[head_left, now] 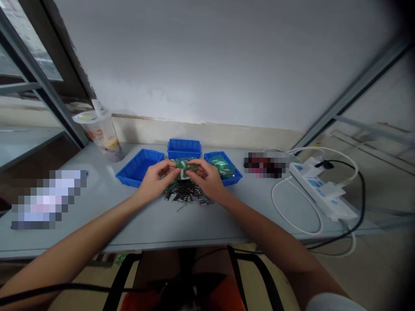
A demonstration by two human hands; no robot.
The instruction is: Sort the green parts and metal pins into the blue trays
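Between both hands is a small clear-and-green plastic packet, held above the desk. My left hand pinches its left side, with thumb and fingers closed. On the other side, my right hand grips it the same way, the two thumbs close together. Right below lies a pile of small dark metal pins or rods, spread on the desk. What is inside the packet is too small to make out.
Around the pile stand a left blue tray, a back blue tray and a right blue tray with green packets. A drink cup stands back left. A power strip with cables lies at right.
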